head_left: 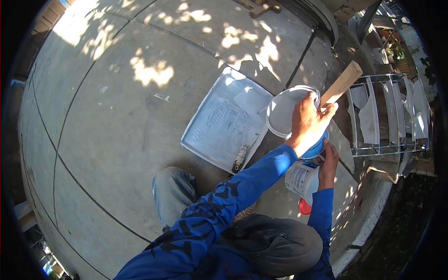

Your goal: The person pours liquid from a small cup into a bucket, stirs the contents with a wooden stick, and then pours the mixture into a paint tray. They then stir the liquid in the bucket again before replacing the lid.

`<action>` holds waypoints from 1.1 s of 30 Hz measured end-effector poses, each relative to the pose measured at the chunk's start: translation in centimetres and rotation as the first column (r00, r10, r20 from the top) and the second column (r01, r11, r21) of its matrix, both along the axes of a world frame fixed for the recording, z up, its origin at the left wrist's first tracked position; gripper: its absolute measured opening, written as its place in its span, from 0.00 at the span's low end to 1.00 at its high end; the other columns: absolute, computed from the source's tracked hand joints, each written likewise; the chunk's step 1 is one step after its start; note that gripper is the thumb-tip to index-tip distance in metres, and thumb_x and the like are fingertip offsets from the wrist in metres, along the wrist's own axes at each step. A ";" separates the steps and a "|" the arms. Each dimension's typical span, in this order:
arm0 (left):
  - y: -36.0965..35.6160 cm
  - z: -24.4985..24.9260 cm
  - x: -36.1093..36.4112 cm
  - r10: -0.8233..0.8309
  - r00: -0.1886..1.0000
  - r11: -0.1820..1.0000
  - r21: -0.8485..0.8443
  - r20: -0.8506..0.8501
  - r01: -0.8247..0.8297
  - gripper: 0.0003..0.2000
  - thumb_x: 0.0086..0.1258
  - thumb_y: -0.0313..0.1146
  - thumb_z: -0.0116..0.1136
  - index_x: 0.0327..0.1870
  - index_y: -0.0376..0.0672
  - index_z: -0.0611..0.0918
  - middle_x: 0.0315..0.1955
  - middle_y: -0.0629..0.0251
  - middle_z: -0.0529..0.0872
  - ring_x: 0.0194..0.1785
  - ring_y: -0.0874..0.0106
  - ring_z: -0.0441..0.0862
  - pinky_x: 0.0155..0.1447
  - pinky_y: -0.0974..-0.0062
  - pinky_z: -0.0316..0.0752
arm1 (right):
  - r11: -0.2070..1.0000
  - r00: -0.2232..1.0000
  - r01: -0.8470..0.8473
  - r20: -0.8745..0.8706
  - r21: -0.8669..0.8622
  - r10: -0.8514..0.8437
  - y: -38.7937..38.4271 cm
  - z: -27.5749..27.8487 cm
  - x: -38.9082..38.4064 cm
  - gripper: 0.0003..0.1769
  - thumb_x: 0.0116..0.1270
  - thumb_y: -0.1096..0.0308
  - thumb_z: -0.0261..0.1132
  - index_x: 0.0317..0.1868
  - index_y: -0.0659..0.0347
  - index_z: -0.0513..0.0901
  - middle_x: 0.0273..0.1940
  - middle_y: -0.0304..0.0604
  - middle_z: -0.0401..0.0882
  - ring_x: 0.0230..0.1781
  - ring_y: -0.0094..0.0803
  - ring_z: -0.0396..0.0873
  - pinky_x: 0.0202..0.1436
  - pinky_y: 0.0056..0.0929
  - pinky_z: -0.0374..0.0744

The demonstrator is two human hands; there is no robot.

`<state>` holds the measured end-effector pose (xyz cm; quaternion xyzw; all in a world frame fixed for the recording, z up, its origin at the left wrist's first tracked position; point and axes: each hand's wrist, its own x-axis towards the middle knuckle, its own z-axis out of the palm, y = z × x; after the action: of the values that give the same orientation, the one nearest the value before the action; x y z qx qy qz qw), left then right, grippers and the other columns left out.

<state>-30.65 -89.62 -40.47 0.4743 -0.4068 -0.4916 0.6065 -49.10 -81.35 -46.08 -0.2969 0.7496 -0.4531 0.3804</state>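
Observation:
My left hand (pixel 308 122) is closed around the lower end of a flat wooden stick (pixel 344 83), which points up and to the right. Beneath that hand, partly covered by it, is a blue container (pixel 313 150). My right hand (pixel 328 164) grips the near right side of the blue container, its fingertips at the rim. To the left of my left hand is a white bucket (pixel 281 112) with its open mouth towards me. A printed white tub (pixel 301 178) lies just below the blue container. What the stick's lower end touches is hidden.
A large paint-smeared tray (pixel 219 112) lies on the concrete floor (pixel 116 140), with a dark, paint-spotted object (pixel 241 158) at its near edge. A red lid (pixel 304 206) is near the tub. At right stands a metal rack (pixel 389 112) with white pieces.

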 end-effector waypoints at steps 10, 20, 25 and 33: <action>0.6 3.1 -1.9 -0.031 0.998 0.984 -0.172 0.052 0.040 0.19 0.61 0.38 0.72 0.29 0.34 0.74 0.22 0.57 0.81 0.27 0.74 0.81 0.30 0.72 0.74 | 1.000 0.963 0.012 0.269 0.023 -0.018 -0.3 -1.5 -0.6 0.20 0.71 0.51 0.62 0.49 0.59 0.81 0.40 0.37 0.79 0.36 0.25 0.75 0.33 0.24 0.71; 1.0 4.5 -2.1 -0.030 0.998 0.980 -0.194 0.058 0.041 0.19 0.60 0.38 0.72 0.27 0.35 0.73 0.21 0.57 0.80 0.26 0.73 0.77 0.30 0.70 0.71 | 1.000 0.927 0.030 0.373 -0.010 -0.024 0.1 -2.3 -0.5 0.19 0.72 0.50 0.57 0.49 0.56 0.80 0.41 0.36 0.77 0.38 0.23 0.72 0.34 0.25 0.71; 1.2 4.3 -2.0 -0.043 0.998 0.983 -0.174 0.038 0.049 0.19 0.60 0.38 0.73 0.26 0.36 0.72 0.21 0.60 0.78 0.27 0.77 0.74 0.29 0.72 0.70 | 0.999 0.920 -0.009 0.392 -0.033 0.022 0.5 -3.3 -1.0 0.19 0.73 0.50 0.55 0.51 0.55 0.80 0.41 0.35 0.77 0.38 0.23 0.72 0.35 0.24 0.71; 1.2 4.0 -1.8 -0.033 0.998 0.982 -0.183 0.050 0.042 0.21 0.60 0.39 0.73 0.24 0.37 0.71 0.20 0.62 0.75 0.27 0.78 0.70 0.28 0.72 0.66 | 1.000 0.915 -0.013 0.404 -0.008 0.015 0.6 -3.5 -0.8 0.20 0.74 0.50 0.53 0.52 0.55 0.80 0.41 0.35 0.78 0.38 0.22 0.73 0.36 0.24 0.71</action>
<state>-32.44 -88.44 -36.51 0.4195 -0.4734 -0.4521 0.6288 -49.87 -80.76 -49.53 -0.2034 0.6517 -0.5036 0.5295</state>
